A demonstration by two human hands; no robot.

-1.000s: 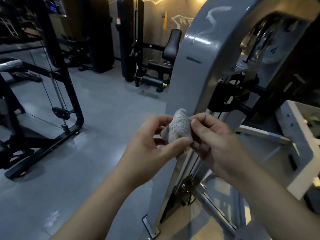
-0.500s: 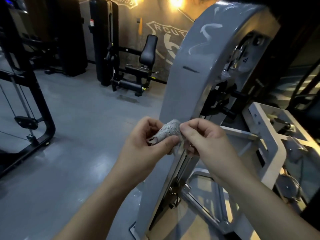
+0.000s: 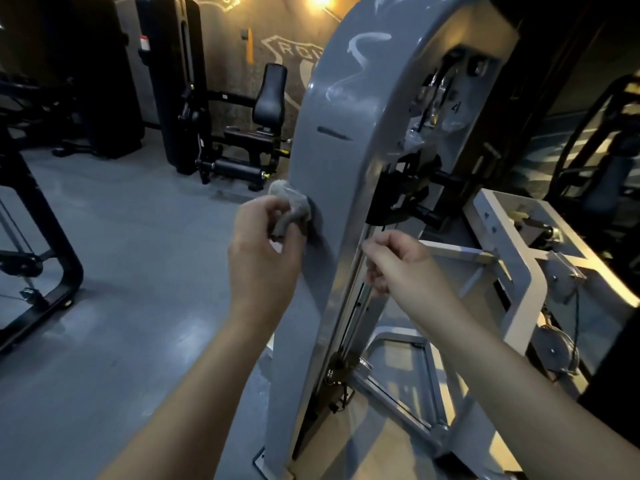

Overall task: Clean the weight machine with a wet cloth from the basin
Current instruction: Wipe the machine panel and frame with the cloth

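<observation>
The weight machine (image 3: pixel 349 109) is a tall grey arched column in the middle of the head view, with pale wet smears near its top. My left hand (image 3: pixel 263 251) grips a small bunched grey cloth (image 3: pixel 289 206) and holds it against the column's left face at mid height. My right hand (image 3: pixel 394 265) hovers beside the column's right edge, in front of the cable and guide rail, with its fingers curled and nothing in them. The basin is out of view.
A white frame part (image 3: pixel 512 244) of the machine juts out on the right. A black seated machine (image 3: pixel 266 133) stands behind, a black cable frame (image 3: pixel 52 258) at the left. Grey floor (image 3: pixel 131 271) spreads between them.
My right hand has let go of the cloth and dropped to the right. My left hand has carried the cloth up and pressed it on the column. My view has shifted right.
</observation>
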